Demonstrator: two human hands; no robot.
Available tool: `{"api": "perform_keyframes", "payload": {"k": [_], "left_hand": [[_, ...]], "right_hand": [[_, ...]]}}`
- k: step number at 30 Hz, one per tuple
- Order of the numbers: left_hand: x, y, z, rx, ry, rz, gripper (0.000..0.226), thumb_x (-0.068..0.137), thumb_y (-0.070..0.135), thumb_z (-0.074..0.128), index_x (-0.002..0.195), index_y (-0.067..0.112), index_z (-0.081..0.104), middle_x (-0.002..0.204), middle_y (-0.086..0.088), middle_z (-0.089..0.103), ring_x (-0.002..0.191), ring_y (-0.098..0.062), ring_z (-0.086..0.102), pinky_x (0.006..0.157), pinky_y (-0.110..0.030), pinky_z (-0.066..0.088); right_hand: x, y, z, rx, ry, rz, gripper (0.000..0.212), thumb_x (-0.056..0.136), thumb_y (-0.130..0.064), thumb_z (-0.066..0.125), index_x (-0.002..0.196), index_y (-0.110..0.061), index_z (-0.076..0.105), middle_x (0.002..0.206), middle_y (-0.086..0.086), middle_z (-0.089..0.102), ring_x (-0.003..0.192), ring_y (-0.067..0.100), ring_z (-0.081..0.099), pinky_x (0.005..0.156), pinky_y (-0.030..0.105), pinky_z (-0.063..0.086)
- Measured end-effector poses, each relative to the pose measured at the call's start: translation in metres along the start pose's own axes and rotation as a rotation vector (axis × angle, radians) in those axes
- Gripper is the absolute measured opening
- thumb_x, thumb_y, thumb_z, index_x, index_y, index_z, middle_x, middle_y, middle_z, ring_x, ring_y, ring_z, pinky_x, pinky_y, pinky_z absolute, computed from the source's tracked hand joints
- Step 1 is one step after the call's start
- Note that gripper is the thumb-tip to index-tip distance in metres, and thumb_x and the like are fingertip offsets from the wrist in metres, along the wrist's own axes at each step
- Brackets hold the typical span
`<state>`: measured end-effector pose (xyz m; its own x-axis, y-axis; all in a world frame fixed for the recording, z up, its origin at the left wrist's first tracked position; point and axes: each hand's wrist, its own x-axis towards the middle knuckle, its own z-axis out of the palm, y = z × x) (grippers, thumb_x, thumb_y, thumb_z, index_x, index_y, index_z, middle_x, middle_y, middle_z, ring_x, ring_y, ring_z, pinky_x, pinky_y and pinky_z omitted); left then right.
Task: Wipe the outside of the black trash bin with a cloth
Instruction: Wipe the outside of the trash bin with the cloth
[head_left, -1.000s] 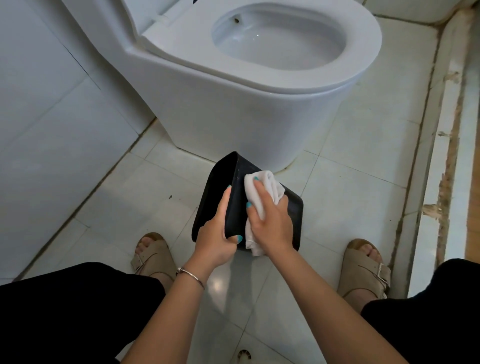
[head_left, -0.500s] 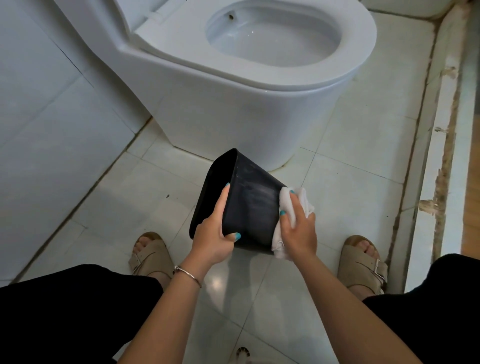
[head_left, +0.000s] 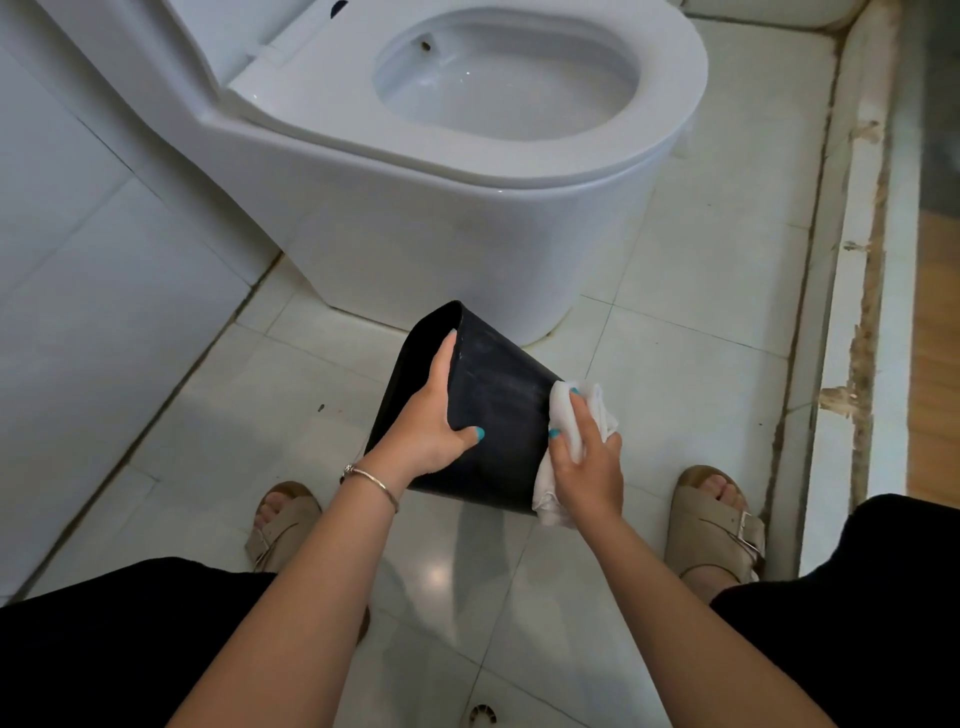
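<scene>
Black trash bin (head_left: 498, 410) held off the floor, tipped on its side, open mouth facing left and slightly far, base toward the right. Sat near-centre of the view, just near of the toilet (head_left: 457, 171), between the two sandalled feet.

Left hand (head_left: 426, 431) gripped the bin at the rim end: fingers curled over the rim edge, thumb wrapped onto the near side of the outer wall. Thin bracelet (head_left: 371, 480) on that wrist.

Right hand (head_left: 587, 462) clutched a white cloth (head_left: 576, 415), bunched up, and pressed it against the bin's outer wall close to the base end. Index finger lay extended over the top of the cloth, thumb on its near-left edge. Loose tail of cloth hung below the hand against the bin's lower corner. Teal polish on the visible nails of both hands.

Faint pale smears visible on the bin's upper wall, between the two hands.

Toilet white, seat down, lid up, bowl open to view. Floor (head_left: 701, 395) of glossy pale tiles with dark grout lines. White tiled wall (head_left: 78, 260) on the left. Raised pale threshold (head_left: 852, 312) along the right, chipped and brown-stained along its edge. Beige buckle sandals: left sandal (head_left: 280, 525), right sandal (head_left: 722, 525). Black clothing (head_left: 104, 649) over both knees at the near edge. Part of a floor drain (head_left: 480, 716) at the near edge, between the forearms.
</scene>
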<state>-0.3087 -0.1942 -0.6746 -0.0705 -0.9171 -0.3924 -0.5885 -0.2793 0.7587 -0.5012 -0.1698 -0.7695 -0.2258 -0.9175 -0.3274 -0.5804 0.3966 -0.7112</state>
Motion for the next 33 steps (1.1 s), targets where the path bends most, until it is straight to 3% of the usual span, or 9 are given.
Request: {"api": "perform_keyframes", "payload": {"k": [5,10,13,17,20,22,27,31,33], "left_hand": [[-0.013,-0.012,0.0,-0.072,0.091,0.006,0.11,0.081,0.003,0.073,0.151,0.046,0.0,0.151,0.014,0.03,0.133,-0.012,0.039,0.107,-0.032,0.039],[-0.029,-0.026,-0.021,-0.132,0.196,-0.035,0.11,0.078,0.002,0.076,0.151,0.045,0.005,0.151,0.02,0.03,0.135,-0.007,0.035,0.108,-0.031,0.038],[-0.037,-0.024,-0.025,-0.047,0.148,-0.026,0.109,0.079,0.003,0.075,0.152,0.044,0.005,0.154,0.014,0.028,0.137,-0.007,0.032,0.108,-0.029,0.036],[-0.045,-0.019,-0.013,0.045,0.09,0.01,0.106,0.08,0.001,0.072,0.152,0.044,0.008,0.154,0.011,0.029,0.139,-0.012,0.032,0.108,-0.025,0.031],[-0.048,-0.017,-0.007,0.052,0.089,0.009,0.105,0.081,0.001,0.07,0.152,0.045,0.006,0.153,0.01,0.032,0.138,-0.014,0.034,0.104,-0.022,0.03],[-0.051,-0.016,-0.004,0.041,0.098,0.013,0.105,0.081,0.0,0.069,0.152,0.044,0.005,0.153,0.009,0.032,0.139,-0.014,0.034,0.106,-0.023,0.03],[-0.059,-0.015,0.006,0.0,0.103,0.024,0.104,0.083,0.0,0.068,0.152,0.044,0.003,0.138,0.02,0.035,0.128,-0.001,0.035,0.102,-0.019,0.031],[-0.06,-0.014,0.012,-0.034,0.101,0.036,0.105,0.082,-0.002,0.068,0.152,0.044,0.005,0.137,0.029,0.029,0.125,0.01,0.032,0.101,-0.012,0.029],[-0.06,-0.013,0.016,-0.054,0.095,0.037,0.104,0.081,-0.003,0.067,0.152,0.043,0.007,0.133,0.038,0.03,0.117,0.024,0.033,0.095,-0.001,0.027]], "right_hand": [[-0.007,-0.006,0.001,0.098,-0.015,-0.001,0.051,0.096,-0.039,0.05,0.139,-0.058,0.03,0.134,0.003,0.034,0.105,0.026,0.053,0.083,0.028,0.041],[-0.015,-0.025,0.0,0.168,-0.049,-0.139,0.055,0.095,-0.036,0.054,0.129,-0.068,0.025,0.118,-0.002,0.036,0.095,0.012,0.044,0.085,0.022,0.038],[-0.02,-0.046,0.0,0.161,-0.092,-0.268,0.056,0.095,-0.036,0.054,0.133,-0.065,0.024,0.118,0.001,0.038,0.097,0.012,0.044,0.086,0.02,0.038],[-0.025,-0.068,0.003,0.321,-0.101,-0.315,0.057,0.095,-0.032,0.056,0.139,-0.057,0.029,0.125,-0.005,0.043,0.099,-0.002,0.041,0.085,0.003,0.032],[-0.031,-0.079,0.005,0.592,-0.134,-0.194,0.057,0.096,-0.029,0.055,0.142,-0.052,0.032,0.123,-0.025,0.047,0.106,-0.006,0.051,0.093,0.019,0.042],[-0.033,-0.086,0.003,0.705,-0.117,-0.15,0.058,0.096,-0.023,0.055,0.142,-0.05,0.034,0.121,-0.039,0.045,0.106,-0.013,0.053,0.092,0.02,0.045],[-0.026,-0.1,-0.011,0.819,-0.118,-0.157,0.06,0.096,-0.019,0.056,0.142,-0.05,0.033,0.142,-0.017,0.045,0.118,0.0,0.053,0.093,0.018,0.048],[-0.02,-0.107,-0.02,0.757,-0.139,-0.271,0.059,0.095,-0.022,0.059,0.143,-0.043,0.031,0.137,-0.03,0.039,0.118,-0.012,0.047,0.09,0.011,0.044],[-0.02,-0.104,-0.018,0.646,-0.133,-0.309,0.06,0.092,-0.026,0.063,0.141,-0.039,0.031,0.131,-0.03,0.037,0.117,-0.007,0.046,0.094,0.018,0.044]]}}
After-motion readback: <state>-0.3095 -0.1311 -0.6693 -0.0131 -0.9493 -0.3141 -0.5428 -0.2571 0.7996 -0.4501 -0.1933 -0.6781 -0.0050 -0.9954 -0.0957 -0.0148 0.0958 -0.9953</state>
